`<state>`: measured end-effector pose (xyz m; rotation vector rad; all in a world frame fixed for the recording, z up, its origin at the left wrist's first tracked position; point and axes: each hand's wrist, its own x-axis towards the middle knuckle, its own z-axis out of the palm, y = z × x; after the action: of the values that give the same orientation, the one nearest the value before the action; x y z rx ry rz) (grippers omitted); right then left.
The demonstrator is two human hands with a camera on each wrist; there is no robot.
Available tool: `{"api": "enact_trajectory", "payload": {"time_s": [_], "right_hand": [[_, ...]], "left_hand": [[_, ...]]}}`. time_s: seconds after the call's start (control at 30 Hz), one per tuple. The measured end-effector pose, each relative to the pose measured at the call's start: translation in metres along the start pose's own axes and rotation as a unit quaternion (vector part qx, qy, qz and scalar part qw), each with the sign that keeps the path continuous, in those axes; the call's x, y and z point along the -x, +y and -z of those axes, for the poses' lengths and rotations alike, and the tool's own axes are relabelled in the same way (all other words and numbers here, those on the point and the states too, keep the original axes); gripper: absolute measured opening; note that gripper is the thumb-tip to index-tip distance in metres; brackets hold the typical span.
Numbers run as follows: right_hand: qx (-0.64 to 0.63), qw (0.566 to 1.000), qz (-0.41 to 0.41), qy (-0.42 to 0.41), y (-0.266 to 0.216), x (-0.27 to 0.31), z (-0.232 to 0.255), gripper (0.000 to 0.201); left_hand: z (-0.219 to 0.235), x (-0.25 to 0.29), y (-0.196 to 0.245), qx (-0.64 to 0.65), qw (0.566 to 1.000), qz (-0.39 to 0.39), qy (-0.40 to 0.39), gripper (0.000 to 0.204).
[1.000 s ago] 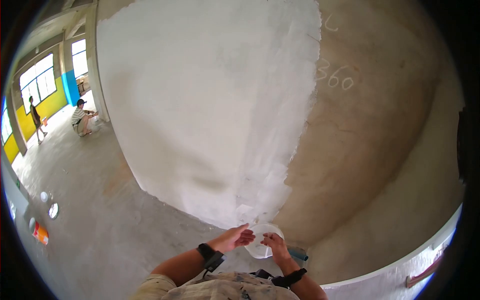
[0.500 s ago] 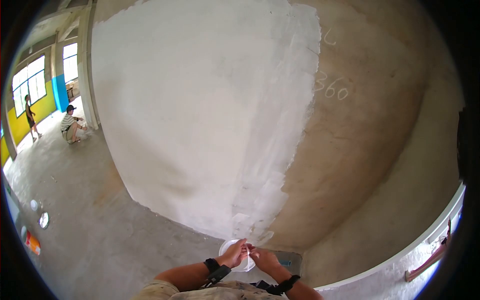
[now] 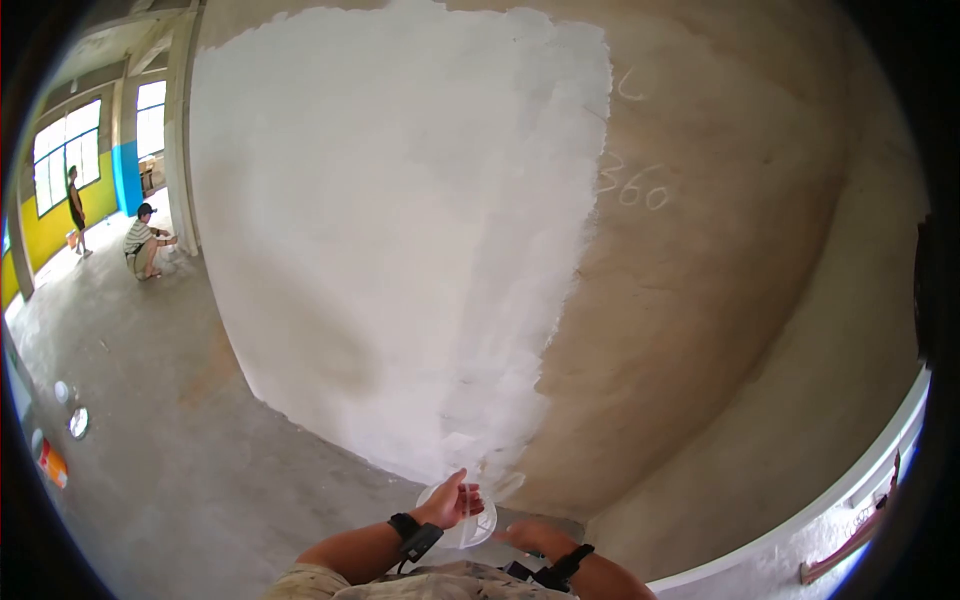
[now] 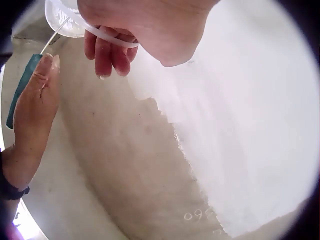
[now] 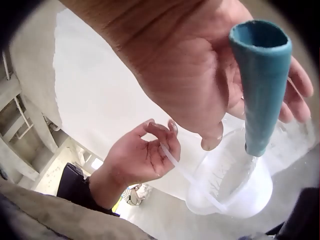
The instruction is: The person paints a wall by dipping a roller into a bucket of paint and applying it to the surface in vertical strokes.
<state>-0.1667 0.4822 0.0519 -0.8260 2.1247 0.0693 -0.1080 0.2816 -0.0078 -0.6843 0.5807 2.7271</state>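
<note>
A translucent white plastic bucket (image 5: 257, 192) hangs low in front of the body, near the foot of the wall. My left hand (image 3: 452, 503) holds it by its thin white bail handle (image 5: 187, 175), fingers curled round it. Leaning out of the bucket is a tool with a hollow teal handle (image 5: 266, 90) and a thin metal shaft (image 4: 54, 36), like a paint roller's; its head is hidden. Beside that handle is my right hand (image 3: 540, 538), its fingers extended and the palm facing the teal grip in the right wrist view.
The wall has a large white-coated area (image 3: 400, 200) beside bare brown plaster (image 3: 700, 250) with chalk marks. On the floor at left are an orange-and-white bucket (image 3: 50, 462) and a shiny lid-like disc (image 3: 78, 423). Farther off, one person squats (image 3: 142, 245) and another stands (image 3: 76, 210).
Both hands came together over the bucket, then the right drew away to the right. My left hand now grips the bail. The head view has shifted slightly.
</note>
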Motion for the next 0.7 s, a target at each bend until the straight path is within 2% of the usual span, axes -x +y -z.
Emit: {"api": "enact_trajectory", "payload": {"time_s": [0.03, 0.1, 0.17, 0.23, 0.27, 0.3, 0.33, 0.37, 0.43, 0.53, 0.57, 0.6, 0.63, 0.7], "right_hand": [[-0.028, 0.998, -0.003, -0.048, 0.002, 0.011, 0.005, 0.072], [-0.055, 0.996, -0.022, -0.065, 0.015, 0.014, 0.004, 0.069], [-0.079, 0.993, -0.040, -0.082, 0.035, 0.006, 0.000, 0.065], [-0.190, 0.974, -0.080, -0.099, 0.060, -0.009, -0.010, 0.051], [-0.189, 0.974, -0.079, -0.100, 0.067, -0.009, -0.011, 0.051], [-0.062, 0.998, -0.018, 0.000, 0.065, 0.002, -0.004, 0.043], [0.067, 0.992, 0.042, 0.100, 0.066, 0.008, 0.001, 0.035], [0.065, 0.992, 0.043, 0.096, 0.072, 0.007, 0.000, 0.035], [0.089, 0.957, 0.058, 0.269, 0.078, 0.012, -0.014, 0.028], [0.067, 0.958, 0.030, 0.278, 0.081, 0.019, -0.015, 0.031], [0.024, 0.959, 0.011, 0.282, 0.079, 0.025, -0.014, 0.029], [0.000, 0.951, 0.029, 0.307, 0.080, 0.033, -0.019, 0.030], [-0.023, 0.940, 0.045, 0.338, 0.081, 0.040, -0.023, 0.032], [-0.049, 0.948, 0.012, 0.315, 0.073, 0.054, -0.029, 0.034]], "left_hand": [[-0.004, -0.004, -0.005, 0.008, 1.000, -0.017, -0.005, 0.043], [-0.015, -0.005, -0.012, 0.017, 0.999, -0.034, -0.008, 0.042], [-0.035, 0.004, -0.014, -0.004, 0.997, -0.061, 0.036, 0.042], [-0.035, -0.006, -0.017, -0.002, 0.997, -0.070, 0.035, 0.042], [-0.034, -0.010, -0.019, -0.001, 0.996, -0.078, 0.032, 0.042], [-0.039, -0.010, -0.019, -0.001, 0.996, -0.079, 0.033, 0.042], [-0.044, -0.012, -0.018, -0.001, 0.996, -0.085, 0.034, 0.043], [-0.048, -0.014, -0.018, 0.001, 0.995, -0.088, 0.038, 0.043], [-0.052, -0.019, -0.015, -0.010, 0.995, -0.099, 0.030, 0.043], [-0.048, -0.033, -0.010, -0.021, 0.992, -0.126, 0.005, 0.044], [-0.054, -0.032, -0.008, -0.030, 0.990, -0.138, -0.009, 0.044], [-0.064, -0.022, -0.008, -0.033, 0.990, -0.135, -0.034, 0.044], [-0.075, -0.012, -0.007, -0.030, 0.991, -0.133, -0.007, 0.045], [-0.089, -0.004, -0.004, -0.036, 0.990, -0.138, 0.006, 0.046]]}}
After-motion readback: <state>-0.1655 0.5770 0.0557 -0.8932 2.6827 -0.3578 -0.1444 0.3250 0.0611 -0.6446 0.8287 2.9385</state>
